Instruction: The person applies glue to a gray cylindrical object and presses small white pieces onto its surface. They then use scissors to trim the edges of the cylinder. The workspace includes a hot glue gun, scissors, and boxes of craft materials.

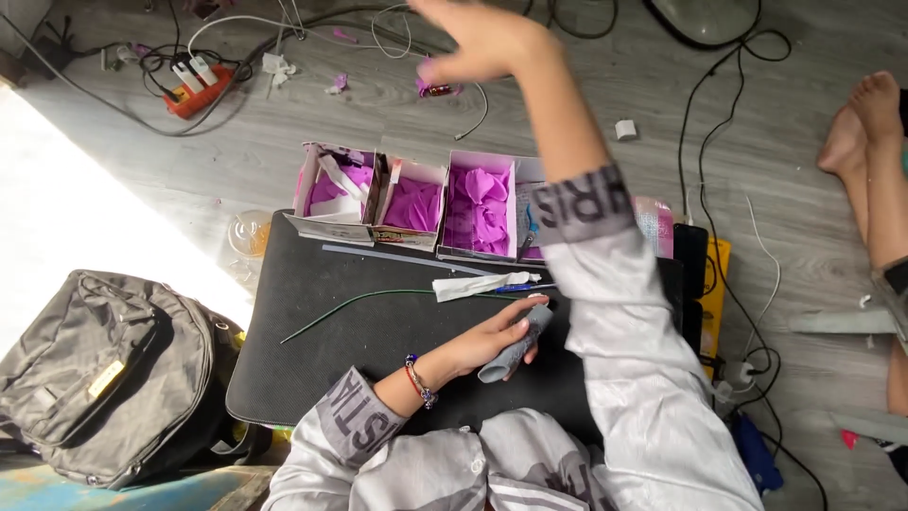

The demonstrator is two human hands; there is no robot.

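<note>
While your left hand [492,345] grips a small grey rolled strip [515,350] over the black mat [312,369], your right hand [473,38] reaches out, fingers spread and empty, past the row of open cardboard boxes of purple petals [411,203]. That sleeve could tip a box, or knock the thin green wire [350,305] off the mat.

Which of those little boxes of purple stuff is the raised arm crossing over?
The rightmost box: the right arm's grey sleeve covers most of it, while the other three sit in plain view to its left.
</note>
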